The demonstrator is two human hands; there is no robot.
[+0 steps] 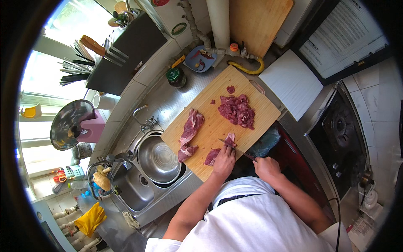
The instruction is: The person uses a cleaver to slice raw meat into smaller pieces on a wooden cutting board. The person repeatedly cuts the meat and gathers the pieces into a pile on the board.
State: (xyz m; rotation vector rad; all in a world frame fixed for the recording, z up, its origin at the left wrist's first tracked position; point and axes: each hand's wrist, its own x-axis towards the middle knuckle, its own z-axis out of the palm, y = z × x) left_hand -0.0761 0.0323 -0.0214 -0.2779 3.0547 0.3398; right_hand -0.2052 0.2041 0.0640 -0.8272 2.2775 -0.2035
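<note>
My right hand (267, 167) is closed around the handle of a kitchen knife (241, 151), whose blade reaches left across the near part of a wooden cutting board (207, 100). Just under my left hand's fingertips lies a small piece of raw meat (230, 139), with the blade against it. My left hand (225, 159) presses on this meat. Left of that hand is another chunk of raw meat (212, 156). A long strip of raw meat (192, 126) rests on the board's left side, and a pile of cut meat (236, 110) sits toward the far right.
The board overlaps a steel sink holding a metal basin (159, 159). Beyond it stand a green-lidded jar (176, 77) and a blue dish of chillies (200, 59). A white panel (292, 85) and a black stove (337, 135) are at right; a plastic bag (266, 141) hangs beside the board.
</note>
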